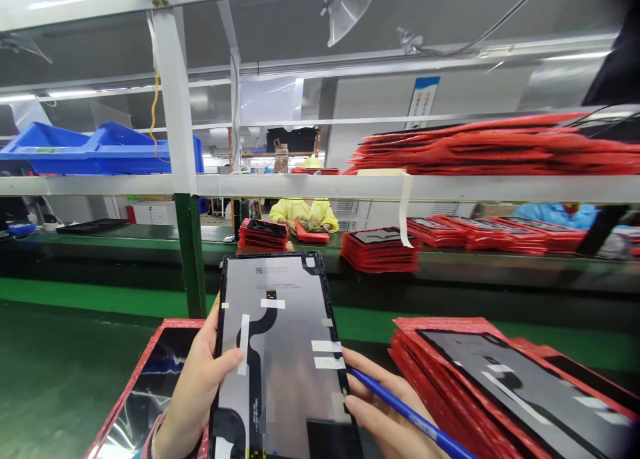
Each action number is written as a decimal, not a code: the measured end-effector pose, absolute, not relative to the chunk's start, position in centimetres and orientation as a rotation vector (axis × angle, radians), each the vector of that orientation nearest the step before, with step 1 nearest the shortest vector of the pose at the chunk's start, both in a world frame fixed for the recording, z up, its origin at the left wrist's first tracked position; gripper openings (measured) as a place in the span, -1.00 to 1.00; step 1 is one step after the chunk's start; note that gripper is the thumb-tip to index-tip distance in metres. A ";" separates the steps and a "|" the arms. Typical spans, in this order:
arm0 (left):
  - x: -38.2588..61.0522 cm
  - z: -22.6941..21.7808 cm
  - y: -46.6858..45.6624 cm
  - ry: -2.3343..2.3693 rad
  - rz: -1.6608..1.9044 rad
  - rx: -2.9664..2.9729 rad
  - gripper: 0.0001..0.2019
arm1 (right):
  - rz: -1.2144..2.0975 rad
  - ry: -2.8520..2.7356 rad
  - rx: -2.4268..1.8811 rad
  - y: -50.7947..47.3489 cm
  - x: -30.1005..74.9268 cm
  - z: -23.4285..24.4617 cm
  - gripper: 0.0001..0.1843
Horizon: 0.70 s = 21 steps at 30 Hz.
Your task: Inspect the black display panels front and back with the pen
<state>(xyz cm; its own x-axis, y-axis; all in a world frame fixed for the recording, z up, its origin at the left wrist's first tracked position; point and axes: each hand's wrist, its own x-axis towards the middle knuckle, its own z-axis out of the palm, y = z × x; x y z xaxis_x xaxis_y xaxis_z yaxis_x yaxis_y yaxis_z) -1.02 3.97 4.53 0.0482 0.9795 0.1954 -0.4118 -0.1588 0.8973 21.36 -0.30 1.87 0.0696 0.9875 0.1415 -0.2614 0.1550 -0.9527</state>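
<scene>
On the upper shelf at far left sit blue bins (100,149). Low down, a bagged panel (150,385) lies on the green bench, partly under the left hand (195,385). That hand is clamped on the left edge of the panel (285,352), thumb pressed across its grey back beside the black ribbon, the other fingers hidden behind. The panel is held up off the bench, tilted toward the camera, back side showing with its white tape strips. The right hand (380,405) steadies the right edge with its fingertips while its fingers are closed round a blue pen (400,409), whose tip points at the edge near the tape. This looks like checking or marking the back. Any further move calls for a firm edge grip and a light pen. To the right lies a stack (500,379) of red-bagged panels. Across the belt (100,235) sits a person (305,212) in yellow.
</scene>
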 end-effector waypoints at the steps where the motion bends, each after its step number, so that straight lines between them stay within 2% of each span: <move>1: -1.0 4.6 3.9 0.759 1.445 1.065 -0.14 | 1.133 -1.074 -0.956 -0.3 21.3 1.8 -0.51; 6: -0.9 4.2 3.7 0.792 1.494 1.140 -0.13 | 0.958 -1.083 -1.067 -0.2 20.5 1.6 -0.49; 9: -0.9 3.8 3.5 0.789 1.486 1.185 -0.12 | 0.736 -0.971 -1.195 -0.1 20.1 1.4 -0.53; 12: -0.7 3.6 3.1 0.782 1.424 1.206 -0.20 | 0.605 -1.119 -1.305 0.5 20.2 1.1 -0.62; 16: -0.3 3.2 2.8 0.746 1.402 1.221 -0.29 | 0.634 -1.246 -1.293 1.3 20.7 1.0 -0.60; 18: -0.2 2.6 2.9 0.779 1.432 1.267 -0.32 | 0.716 -1.205 -1.221 1.5 20.8 1.2 -0.67; 19: -0.3 2.2 3.1 0.832 1.468 1.324 -0.37 | 0.784 -1.167 -1.158 1.5 20.8 1.4 -0.65; 21: -0.4 1.3 3.5 0.962 1.585 1.530 -0.55 | 0.923 -1.076 -0.995 1.5 20.8 1.7 -0.38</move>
<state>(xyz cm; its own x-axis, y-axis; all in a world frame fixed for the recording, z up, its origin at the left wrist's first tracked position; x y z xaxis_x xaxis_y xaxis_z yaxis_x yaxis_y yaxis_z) -0.37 3.48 1.27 -0.0353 0.8865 0.4614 -0.0002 -0.4617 0.8870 20.80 1.46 1.67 0.2225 0.9403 0.2577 -0.1116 0.2872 -0.9514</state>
